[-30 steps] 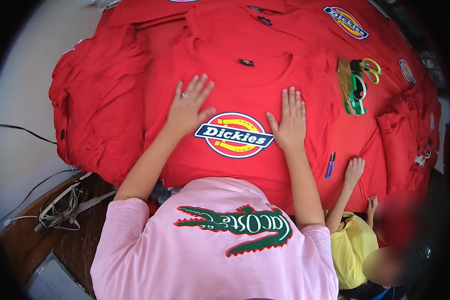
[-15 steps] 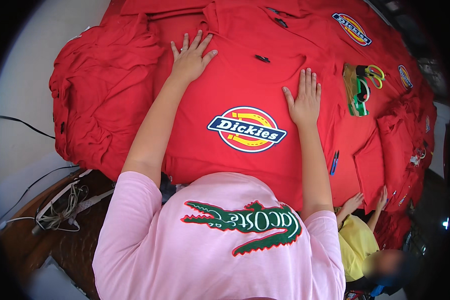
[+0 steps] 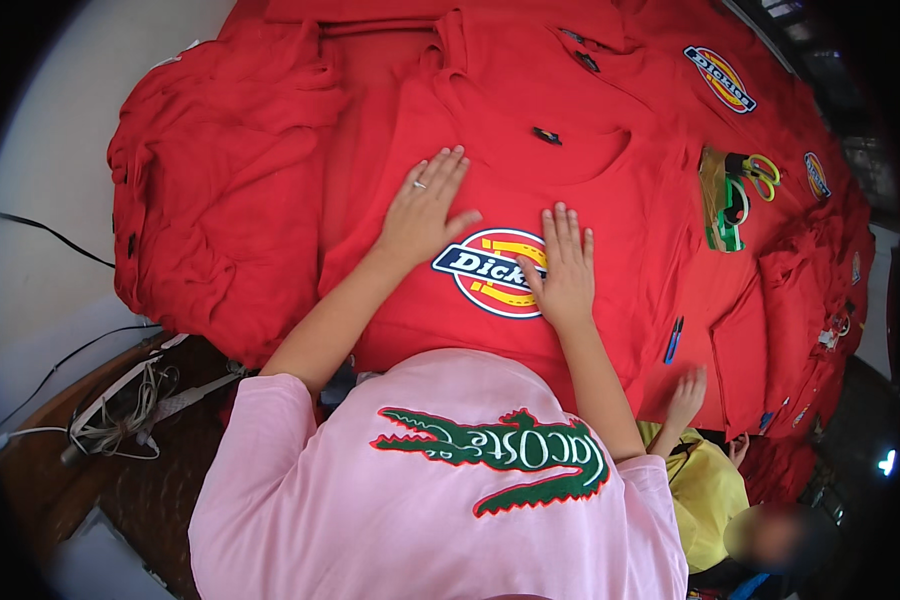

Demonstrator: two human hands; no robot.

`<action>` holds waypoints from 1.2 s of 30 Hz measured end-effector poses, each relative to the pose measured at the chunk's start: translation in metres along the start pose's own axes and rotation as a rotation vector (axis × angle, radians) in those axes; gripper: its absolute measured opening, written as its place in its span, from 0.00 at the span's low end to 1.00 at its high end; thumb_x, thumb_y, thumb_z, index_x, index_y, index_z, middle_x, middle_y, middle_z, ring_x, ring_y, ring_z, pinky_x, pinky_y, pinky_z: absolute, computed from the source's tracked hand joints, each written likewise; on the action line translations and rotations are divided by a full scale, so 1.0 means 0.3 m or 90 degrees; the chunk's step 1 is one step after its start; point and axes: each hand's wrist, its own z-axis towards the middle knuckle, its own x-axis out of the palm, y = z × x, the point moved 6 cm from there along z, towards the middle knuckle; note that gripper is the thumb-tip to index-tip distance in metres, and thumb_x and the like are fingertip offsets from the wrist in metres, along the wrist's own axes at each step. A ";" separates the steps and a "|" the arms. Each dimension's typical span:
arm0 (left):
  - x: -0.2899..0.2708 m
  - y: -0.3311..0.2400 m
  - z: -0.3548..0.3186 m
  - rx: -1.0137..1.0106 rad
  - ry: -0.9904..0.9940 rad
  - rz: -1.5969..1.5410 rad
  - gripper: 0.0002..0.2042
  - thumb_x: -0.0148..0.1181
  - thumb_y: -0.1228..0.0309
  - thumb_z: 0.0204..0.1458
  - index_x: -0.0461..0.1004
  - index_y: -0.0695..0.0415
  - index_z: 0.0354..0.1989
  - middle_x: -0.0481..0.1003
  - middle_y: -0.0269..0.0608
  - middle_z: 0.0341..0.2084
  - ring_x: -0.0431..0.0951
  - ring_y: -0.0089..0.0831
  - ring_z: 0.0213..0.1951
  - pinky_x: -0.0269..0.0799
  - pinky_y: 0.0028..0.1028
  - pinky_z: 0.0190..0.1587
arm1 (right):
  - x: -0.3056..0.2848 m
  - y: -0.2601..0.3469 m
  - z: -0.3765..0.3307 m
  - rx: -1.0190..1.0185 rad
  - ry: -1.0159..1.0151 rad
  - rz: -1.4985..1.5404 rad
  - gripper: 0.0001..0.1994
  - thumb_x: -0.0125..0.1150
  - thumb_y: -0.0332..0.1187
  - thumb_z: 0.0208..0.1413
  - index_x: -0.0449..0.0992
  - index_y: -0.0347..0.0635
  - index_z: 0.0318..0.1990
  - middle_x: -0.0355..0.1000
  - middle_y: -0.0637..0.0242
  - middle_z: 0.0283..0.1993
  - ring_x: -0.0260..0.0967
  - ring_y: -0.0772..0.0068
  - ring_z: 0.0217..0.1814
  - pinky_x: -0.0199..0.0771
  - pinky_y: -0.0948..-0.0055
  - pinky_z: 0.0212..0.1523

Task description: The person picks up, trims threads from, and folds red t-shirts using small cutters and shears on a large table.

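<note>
Both hands — left hand (image 3: 425,205), right hand (image 3: 562,268) — lie spread on the red shirt (image 3: 560,190); scissors (image 3: 760,172) lie well apart.

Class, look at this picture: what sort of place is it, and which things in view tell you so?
Probably a garment printing or packing workshop. Many red shirts cover the table, several with the same oval badge; scissors lie nearby; both hands press one shirt flat.
</note>
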 end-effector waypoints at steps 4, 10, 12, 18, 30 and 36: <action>-0.035 0.079 0.103 -0.073 -0.130 -0.026 0.18 0.66 0.62 0.59 0.77 0.57 0.54 0.75 0.42 0.51 0.77 0.43 0.51 0.72 0.41 0.54 | -0.013 -0.048 -0.016 0.033 -0.024 -0.017 0.41 0.57 0.58 0.65 0.56 0.43 0.78 0.49 0.56 0.83 0.42 0.56 0.86 0.37 0.49 0.82; 0.016 0.089 0.163 -0.038 -0.150 0.026 0.07 0.68 0.65 0.56 0.81 0.54 0.38 0.75 0.37 0.41 0.76 0.37 0.41 0.71 0.38 0.45 | -0.019 -0.051 -0.011 0.040 -0.026 -0.001 0.41 0.59 0.57 0.64 0.57 0.43 0.77 0.49 0.56 0.83 0.43 0.56 0.85 0.37 0.49 0.82; 0.022 0.094 0.155 -0.021 -0.142 0.060 0.06 0.67 0.66 0.56 0.80 0.53 0.37 0.75 0.37 0.40 0.76 0.37 0.41 0.70 0.37 0.46 | -0.017 -0.041 -0.005 0.039 -0.029 0.002 0.41 0.59 0.57 0.64 0.58 0.43 0.77 0.49 0.56 0.83 0.43 0.56 0.85 0.37 0.49 0.82; 0.022 0.082 0.190 0.028 -0.081 0.035 0.06 0.62 0.68 0.59 0.78 0.55 0.40 0.75 0.39 0.37 0.75 0.40 0.44 0.67 0.37 0.51 | -0.028 -0.043 -0.013 0.032 -0.055 -0.008 0.41 0.60 0.56 0.63 0.58 0.44 0.77 0.51 0.55 0.82 0.43 0.55 0.85 0.38 0.48 0.82; -0.142 -0.085 -0.339 -0.272 0.484 -0.747 0.15 0.62 0.72 0.64 0.77 0.60 0.57 0.81 0.41 0.51 0.80 0.30 0.56 0.74 0.31 0.60 | -0.025 -0.034 -0.045 0.023 -0.116 -0.010 0.39 0.59 0.54 0.65 0.58 0.42 0.77 0.50 0.53 0.82 0.44 0.55 0.85 0.39 0.50 0.82; -0.053 -0.150 -0.408 0.006 0.182 -0.034 0.34 0.57 0.51 0.65 0.58 0.48 0.77 0.50 0.45 0.78 0.48 0.48 0.79 0.43 0.48 0.78 | 0.028 0.204 -0.184 -0.177 0.017 0.046 0.34 0.56 0.49 0.68 0.57 0.47 0.77 0.46 0.53 0.83 0.41 0.51 0.86 0.38 0.50 0.82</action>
